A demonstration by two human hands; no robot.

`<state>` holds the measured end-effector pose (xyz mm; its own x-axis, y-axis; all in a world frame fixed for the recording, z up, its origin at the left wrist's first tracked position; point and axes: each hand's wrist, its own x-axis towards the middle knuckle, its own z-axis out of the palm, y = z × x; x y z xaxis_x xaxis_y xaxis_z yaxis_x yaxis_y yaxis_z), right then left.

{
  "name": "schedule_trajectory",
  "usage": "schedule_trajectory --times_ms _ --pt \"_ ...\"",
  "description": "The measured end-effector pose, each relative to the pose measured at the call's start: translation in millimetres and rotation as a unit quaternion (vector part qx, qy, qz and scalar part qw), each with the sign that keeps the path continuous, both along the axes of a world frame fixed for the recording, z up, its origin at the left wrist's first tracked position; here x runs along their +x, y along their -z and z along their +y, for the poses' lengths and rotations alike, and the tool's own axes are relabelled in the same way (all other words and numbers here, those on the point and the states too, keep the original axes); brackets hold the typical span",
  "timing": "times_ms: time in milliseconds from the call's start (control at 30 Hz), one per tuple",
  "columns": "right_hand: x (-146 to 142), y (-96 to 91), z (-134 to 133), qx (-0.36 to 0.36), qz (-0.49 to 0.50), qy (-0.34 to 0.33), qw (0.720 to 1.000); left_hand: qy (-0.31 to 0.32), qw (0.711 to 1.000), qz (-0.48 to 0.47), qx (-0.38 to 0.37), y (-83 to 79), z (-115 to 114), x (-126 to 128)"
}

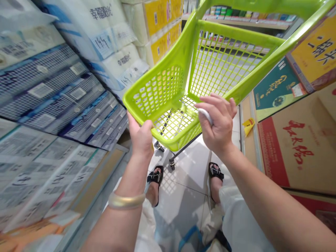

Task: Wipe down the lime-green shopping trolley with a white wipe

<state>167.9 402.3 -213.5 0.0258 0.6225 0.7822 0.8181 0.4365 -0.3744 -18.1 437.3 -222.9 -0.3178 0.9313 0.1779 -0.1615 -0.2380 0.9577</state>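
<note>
A bright green plastic shopping cart (160, 82) with lattice sides stands in front of me, its basket tilted in view. My left hand (141, 138) is closed around the near left part of the basket's rim, thumb on top. Above the near right side of the basket, my right hand (217, 122) is closed on a small white wad (205, 115), possibly tissue, mostly hidden by the fingers and palm. Whether that hand also touches the rim behind it I cannot tell. The visible inside of the basket holds no goods.
Packs of paper goods (115, 42) and blue checked packs (70, 94) are stacked on the left. Cardboard cartons (301, 140) line the right, beside a yellow tag (248, 126). Tiled floor (181, 182) runs between, and a stocked shelf (252, 22) stands beyond the cart.
</note>
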Motion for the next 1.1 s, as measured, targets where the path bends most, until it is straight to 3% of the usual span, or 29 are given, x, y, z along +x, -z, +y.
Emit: schedule_trajectory --times_ms 100,233,300,500,567,700,767,833,1000,1100 --pt "-1.9 -0.3 -2.0 -0.003 0.015 0.009 1.000 -0.006 1.000 -0.004 -0.003 -0.2 -0.2 0.7" --pt "-26.0 -1.8 -21.0 -0.007 -0.082 -0.126 0.989 0.007 1.000 -0.018 -0.006 -0.6 -0.4 1.8" --pt "-27.6 -2.5 -22.5 -0.002 -0.105 -0.149 0.983 0.014 1.000 -0.025 0.000 -0.6 0.0 1.9" --pt "-0.1 -1.9 -0.3 0.013 -0.006 0.032 0.999 0.004 0.999 -0.032 0.004 -0.3 1.1 1.9" --pt "-5.8 -2.0 -4.2 0.009 -0.011 0.017 1.000 0.003 0.999 -0.033 0.005 -0.5 0.9 2.4" --pt "-33.3 -2.6 -25.3 -0.003 -0.092 -0.118 0.989 0.013 0.999 -0.046 0.004 -1.1 0.7 3.4" --pt "-37.2 -2.8 -28.9 -0.004 -0.117 -0.148 0.982 0.019 0.999 -0.048 0.004 -1.2 0.9 3.6" --pt "-29.5 -2.7 -23.7 -0.006 -0.108 -0.118 0.987 0.018 0.999 -0.044 0.007 -0.9 1.2 3.5" --pt "-4.4 -2.0 -4.2 0.004 -0.015 0.036 0.999 0.000 0.999 -0.031 0.010 -0.3 1.9 3.2" --pt "-15.2 -1.7 -12.1 0.001 -0.024 -0.004 1.000 0.002 0.999 -0.036 0.004 -0.5 1.3 3.3"
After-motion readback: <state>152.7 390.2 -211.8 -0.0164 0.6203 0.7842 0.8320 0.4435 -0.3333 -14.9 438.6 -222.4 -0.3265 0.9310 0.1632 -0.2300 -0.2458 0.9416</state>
